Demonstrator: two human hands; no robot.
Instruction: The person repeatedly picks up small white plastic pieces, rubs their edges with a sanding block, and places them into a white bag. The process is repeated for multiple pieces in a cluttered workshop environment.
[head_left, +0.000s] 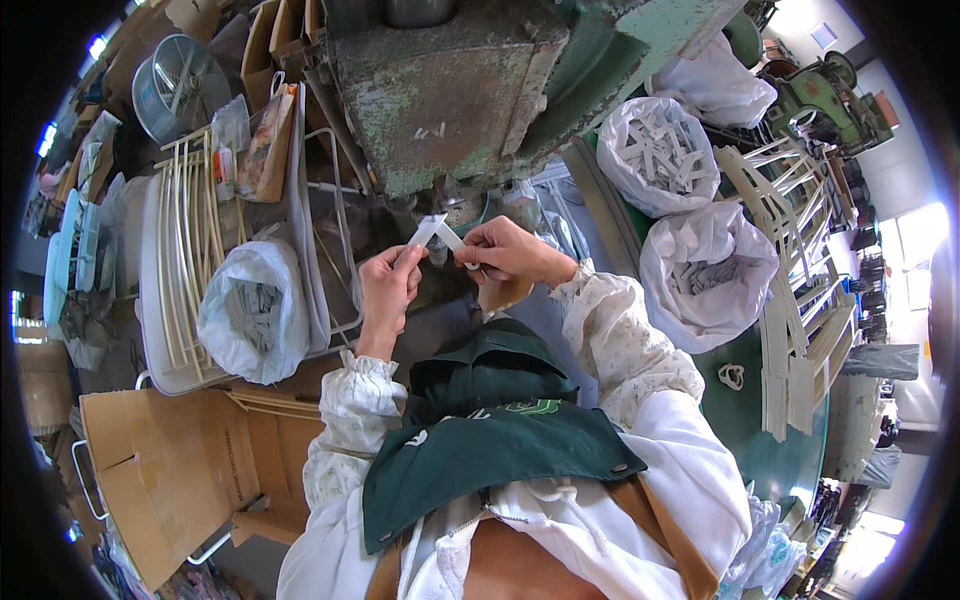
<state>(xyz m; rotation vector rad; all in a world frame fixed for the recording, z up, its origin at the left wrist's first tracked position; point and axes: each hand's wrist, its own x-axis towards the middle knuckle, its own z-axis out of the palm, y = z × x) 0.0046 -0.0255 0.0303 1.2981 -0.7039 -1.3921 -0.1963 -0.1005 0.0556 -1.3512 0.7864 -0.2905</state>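
Close under the front of a worn green machine, I hold two flat white strips that meet in an upturned V. My left hand pinches the lower end of the left strip between thumb and fingers. With its fingers curled, my right hand grips the right strip. Whether the strips are joined at the top or only touch, I cannot tell. Just behind their tips, the machine's lower working parts are partly in shadow.
Left of me, a white bag of grey pieces stands by long pale strips in a tray. Two open white bags of pieces stand on the right, near stacked long strips. An open cardboard box lies lower left.
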